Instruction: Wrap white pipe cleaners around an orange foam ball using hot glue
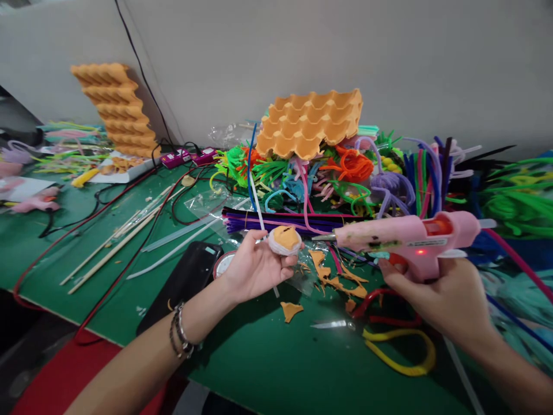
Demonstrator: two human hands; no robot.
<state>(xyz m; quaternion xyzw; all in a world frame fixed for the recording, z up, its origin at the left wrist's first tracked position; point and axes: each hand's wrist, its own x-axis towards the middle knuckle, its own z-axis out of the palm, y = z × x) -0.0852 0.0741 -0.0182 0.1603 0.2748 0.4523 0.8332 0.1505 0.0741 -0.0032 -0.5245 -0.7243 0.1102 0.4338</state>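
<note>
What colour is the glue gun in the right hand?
Pink, with a red lit indicator; the glue gun shows best in the head view, gripped by the right hand.

Orange egg tray [309, 122] atop a heap of coloured pipe cleaners [345, 173], second egg tray [114, 109] far left of it, black phone [184, 282] below-left, wooden sticks [116, 245] beside the phone, green desk [268, 357]

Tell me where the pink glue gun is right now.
In the head view, the pink glue gun is right of centre, held in the right hand above the green table, its nozzle pointing at the small orange-topped piece in the left hand.
</note>
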